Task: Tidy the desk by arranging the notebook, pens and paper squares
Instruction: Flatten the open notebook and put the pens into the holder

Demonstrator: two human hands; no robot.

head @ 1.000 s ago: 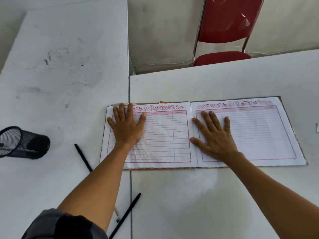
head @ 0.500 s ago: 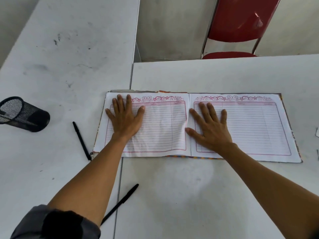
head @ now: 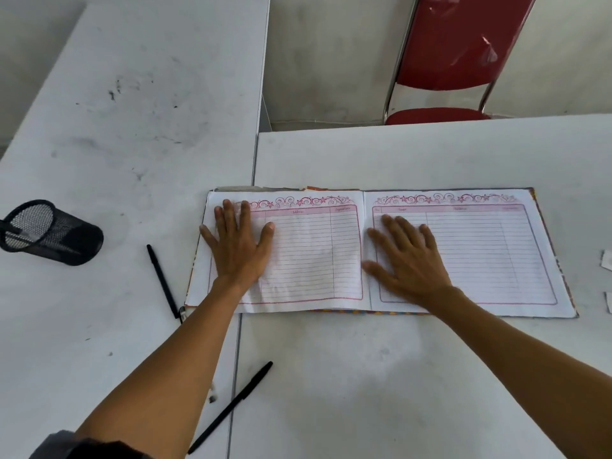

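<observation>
Head camera view, looking down on a white table [head: 364,376] made of two tops pushed together. At the far left a black mesh pen cup [head: 53,231] lies tipped on its side, mouth toward the left edge; something dark shows inside it, too unclear to name. Right of it, one black pen [head: 163,281] lies loose on the table, its near end just beside the notebook's left corner. A second black pen [head: 231,405] lies lower down, slanting across the seam between the two tops, apart from everything else.

In the middle sits the notebook [head: 480,253], wide open and flat, showing two pink-ruled pages. The left hand [head: 236,250] rests palm down on the left page, fingers spread, gripping nothing. The right hand [head: 407,260] lies the same way on the right page near the spine, also flat and empty.

At the far right edge, two small paper squares [head: 607,260] peek into view, loose on the table and cut off by the frame.

Judging from this, the tidying has barely begun: the notebook is not yet closed, the cup needs standing up, both pens are still out, and the squares are ungathered.
</observation>
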